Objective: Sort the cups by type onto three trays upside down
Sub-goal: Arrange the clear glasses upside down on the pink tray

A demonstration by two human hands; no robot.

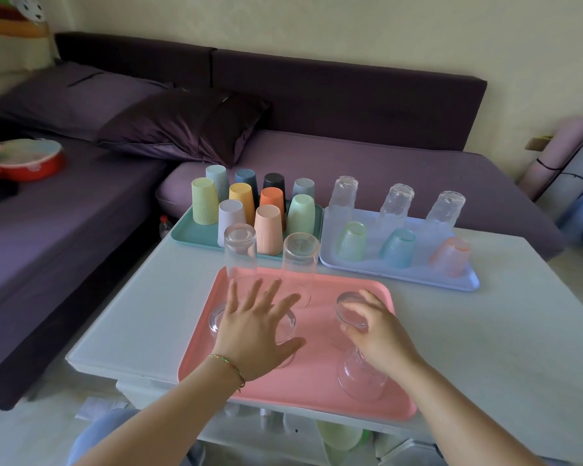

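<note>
A pink tray (317, 381) lies nearest me with several clear glasses upside down on it. Two tall clear glasses (240, 252) (300, 260) stand at its far edge. My left hand (254, 334) hovers flat, fingers spread, over a clear glass (216, 319) that it partly hides. My right hand (377, 334) grips the upturned base of another clear glass (360, 375) standing on the tray. A teal tray (189, 235) behind holds several coloured plastic cups (268, 230) upside down. A lilac tray (401, 275) at the right holds textured clear and tinted glasses (350, 242) upside down.
The trays sit on a white table (485, 331). A purple sofa (384, 156) with a dark cushion runs behind it. A red dish with plates (24, 159) rests on the sofa at the left. Rolled mats (559, 163) lean at the far right.
</note>
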